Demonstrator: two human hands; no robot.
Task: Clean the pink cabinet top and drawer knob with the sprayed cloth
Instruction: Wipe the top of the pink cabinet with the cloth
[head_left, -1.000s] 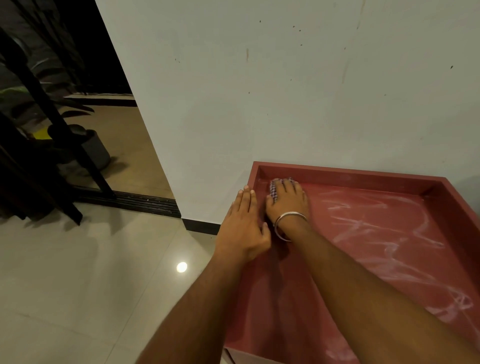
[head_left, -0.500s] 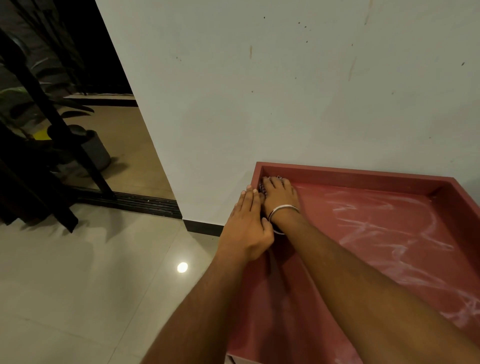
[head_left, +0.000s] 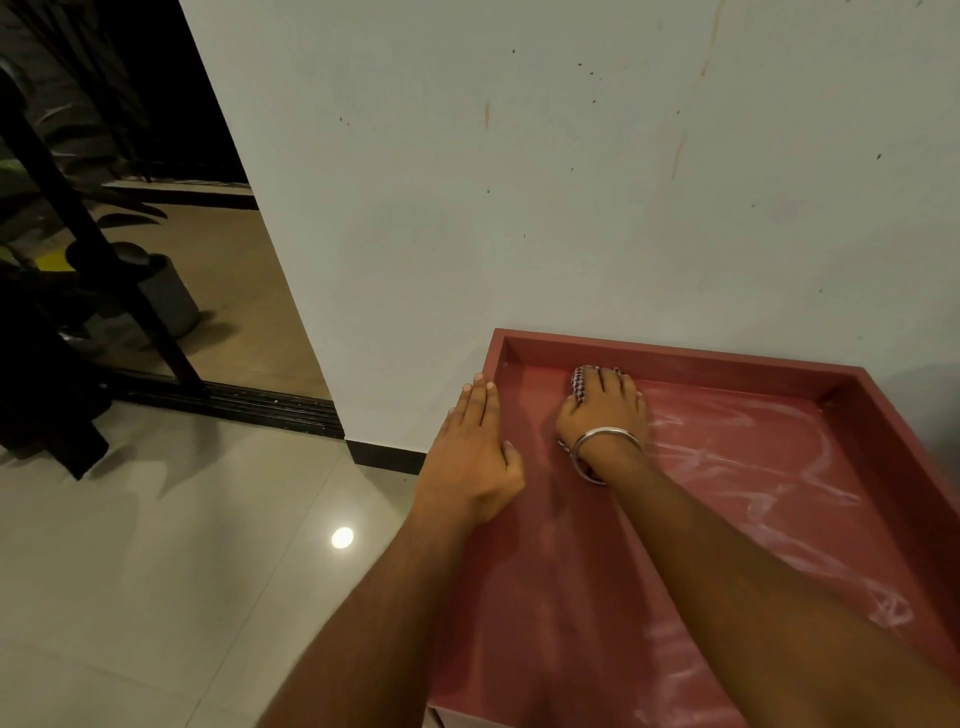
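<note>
The pink cabinet top (head_left: 737, 467) is a shallow tray with raised rims, set against the white wall at the lower right. White wet streaks cross its right half. My right hand (head_left: 605, 410), with a silver bangle on the wrist, presses flat on a checked cloth (head_left: 577, 382) near the back left corner; only the cloth's edges show around my fingers. My left hand (head_left: 475, 457) lies flat on the tray's left rim, fingers pointing to the wall. The drawer knob is out of view.
The white wall (head_left: 571, 182) rises right behind the cabinet. Glossy floor tiles (head_left: 182, 545) spread to the left. A sliding door track (head_left: 260, 402) and dark stand legs (head_left: 78, 249) with a grey pot (head_left: 166, 296) lie at the far left.
My right hand with the cloth slid left into the back corner, then back to the right, away from my left hand. The left hand stayed on the rim.
</note>
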